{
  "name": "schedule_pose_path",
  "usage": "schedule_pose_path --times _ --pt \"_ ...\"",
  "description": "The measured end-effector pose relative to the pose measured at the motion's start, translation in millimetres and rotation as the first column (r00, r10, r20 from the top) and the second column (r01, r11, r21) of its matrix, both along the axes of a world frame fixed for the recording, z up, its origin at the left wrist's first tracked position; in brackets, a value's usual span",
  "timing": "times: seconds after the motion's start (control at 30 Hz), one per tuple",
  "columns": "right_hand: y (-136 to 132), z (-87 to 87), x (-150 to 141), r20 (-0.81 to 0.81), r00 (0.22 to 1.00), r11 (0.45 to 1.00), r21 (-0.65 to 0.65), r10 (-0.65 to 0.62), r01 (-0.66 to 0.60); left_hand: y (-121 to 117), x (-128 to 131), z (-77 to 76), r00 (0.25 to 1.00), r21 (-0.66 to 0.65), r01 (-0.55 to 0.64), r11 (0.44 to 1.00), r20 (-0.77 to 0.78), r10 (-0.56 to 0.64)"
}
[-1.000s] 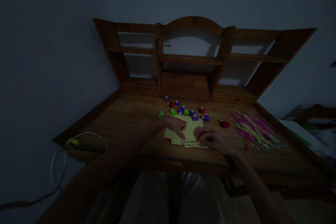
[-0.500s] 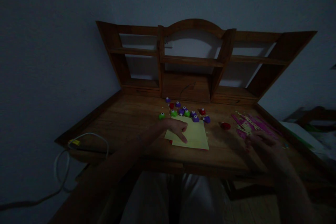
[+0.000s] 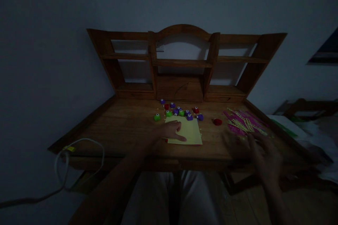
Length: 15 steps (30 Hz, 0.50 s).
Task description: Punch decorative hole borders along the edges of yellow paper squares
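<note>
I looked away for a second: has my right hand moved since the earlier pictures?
Yes. Judged against the shelf, your right hand has moved right, from the paper to near the strips.

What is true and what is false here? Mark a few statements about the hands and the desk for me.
1. The left hand is on the yellow paper. True.
2. The right hand is on that paper too. False: it is off to the right, near the pink and yellow strips.
3. The small eyed figures are all purple. False: some are green or red.
4. Wooden shelves stand at the back of the desk. True.
</note>
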State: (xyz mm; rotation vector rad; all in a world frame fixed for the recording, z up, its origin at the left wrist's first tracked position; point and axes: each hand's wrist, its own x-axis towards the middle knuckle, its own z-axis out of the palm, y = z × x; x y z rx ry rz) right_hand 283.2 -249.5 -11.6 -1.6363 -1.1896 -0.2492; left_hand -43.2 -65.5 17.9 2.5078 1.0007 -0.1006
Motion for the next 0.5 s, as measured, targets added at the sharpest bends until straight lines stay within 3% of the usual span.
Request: schedule_pose_path --times 0.1,0.27,0.37,0.43,0.5 --pt "-19.2 -20.3 -40.1 -0.03 0.992 0.986 -0.116 0.121 -0.124 -23.3 0.9 -3.0 0.997 0.171 -0.045 0.984 0.065 0.034" --pt "-31.1 -36.6 -68.6 -0.07 0.976 0.97 -0.114 0.207 -0.214 -56.4 7.8 -9.6 0.976 0.43 -0.148 0.891 0.21 0.06" --pt "-27.5 -37.0 -66.2 -0.113 0.972 0.966 -0.132 0.207 -0.221 -59.0 7.9 -10.3 0.984 0.398 -0.126 0.909 0.167 0.063" --pt "-23.9 -38.1 -62.5 -0.137 0.974 0.971 -0.133 0.18 -0.198 -56.6 6.6 -9.2 0.99 0.314 -0.091 0.945 0.134 0.051" --pt "-21.6 -38.9 -60.7 -0.167 0.97 0.97 -0.136 0.179 -0.203 -56.6 6.5 -7.3 0.976 0.211 -0.117 0.97 0.204 0.074"
